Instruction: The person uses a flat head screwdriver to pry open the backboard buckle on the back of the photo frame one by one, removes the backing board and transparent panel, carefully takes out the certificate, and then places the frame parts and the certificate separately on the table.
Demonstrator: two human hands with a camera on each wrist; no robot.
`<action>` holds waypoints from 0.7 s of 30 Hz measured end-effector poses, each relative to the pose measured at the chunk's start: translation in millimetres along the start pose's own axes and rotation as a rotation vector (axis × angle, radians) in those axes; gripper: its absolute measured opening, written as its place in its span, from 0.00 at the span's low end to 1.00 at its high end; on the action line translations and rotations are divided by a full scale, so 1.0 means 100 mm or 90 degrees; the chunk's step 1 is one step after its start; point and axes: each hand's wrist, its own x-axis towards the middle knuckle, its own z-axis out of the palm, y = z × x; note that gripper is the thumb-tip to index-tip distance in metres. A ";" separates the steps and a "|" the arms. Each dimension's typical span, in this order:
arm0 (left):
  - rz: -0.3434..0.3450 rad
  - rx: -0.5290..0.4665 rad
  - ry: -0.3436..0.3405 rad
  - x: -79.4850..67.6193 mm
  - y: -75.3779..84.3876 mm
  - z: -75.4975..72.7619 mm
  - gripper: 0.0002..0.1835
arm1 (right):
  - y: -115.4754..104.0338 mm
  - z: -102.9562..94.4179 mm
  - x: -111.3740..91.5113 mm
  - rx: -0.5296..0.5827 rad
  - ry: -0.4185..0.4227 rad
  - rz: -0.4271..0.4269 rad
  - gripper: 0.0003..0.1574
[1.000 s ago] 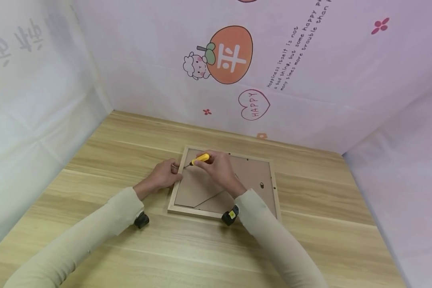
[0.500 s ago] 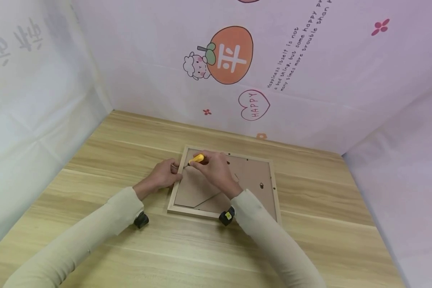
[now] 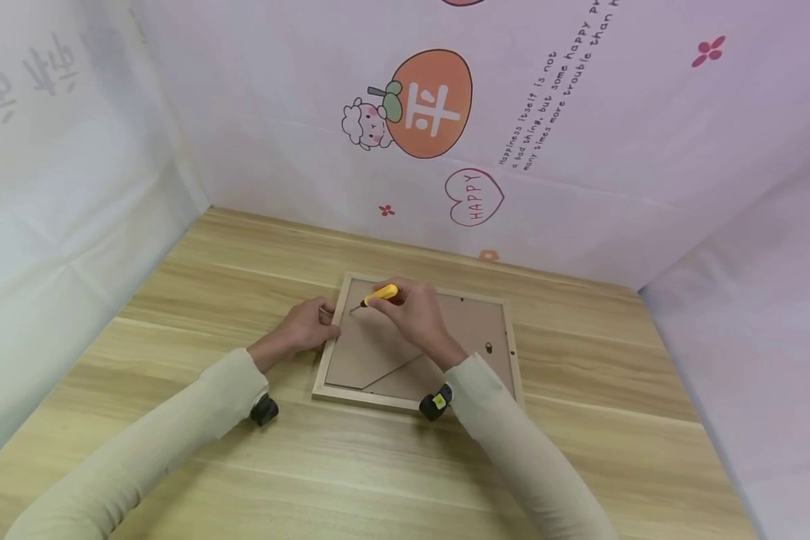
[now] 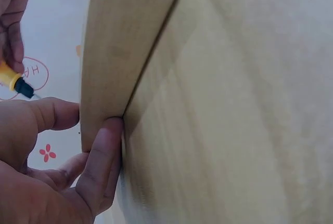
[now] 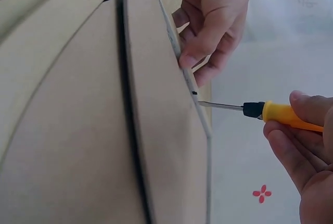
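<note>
A picture frame [image 3: 319,380] with a pale wooden border lies face down on the table, its brown backing board [image 3: 378,356] showing. My left hand [image 3: 302,327] grips the frame's left side, thumb at the top edge and fingers against the outer side, as the left wrist view shows. My right hand [image 3: 415,315] pinches a small screwdriver [image 3: 381,295] with a yellow handle and black collar. In the right wrist view the screwdriver's thin metal shaft [image 5: 223,106] points at the frame's edge, near a small dark tab [image 5: 194,93]. Whether the tip touches is unclear.
The wood-grain table [image 3: 351,465] extends around the frame. A printed white cloth [image 3: 567,210] stands behind it, with more cloth at both sides. A small dark hanger [image 3: 489,348] sits on the backing board's right part. Black cameras [image 3: 265,410] are strapped to both wrists.
My right hand first went slightly left with the screwdriver, then came back right, and the tip now lies a little farther from the frame's left border. My left hand stayed in place.
</note>
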 end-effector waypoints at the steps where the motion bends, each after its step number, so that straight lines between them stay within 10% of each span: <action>1: -0.003 -0.001 -0.001 0.00 0.00 0.00 0.23 | 0.02 -0.01 -0.01 0.010 0.002 0.012 0.15; 21: -0.035 0.042 -0.005 0.26 0.19 -0.11 0.25 | 0.53 -0.26 -0.32 0.100 0.040 0.113 0.17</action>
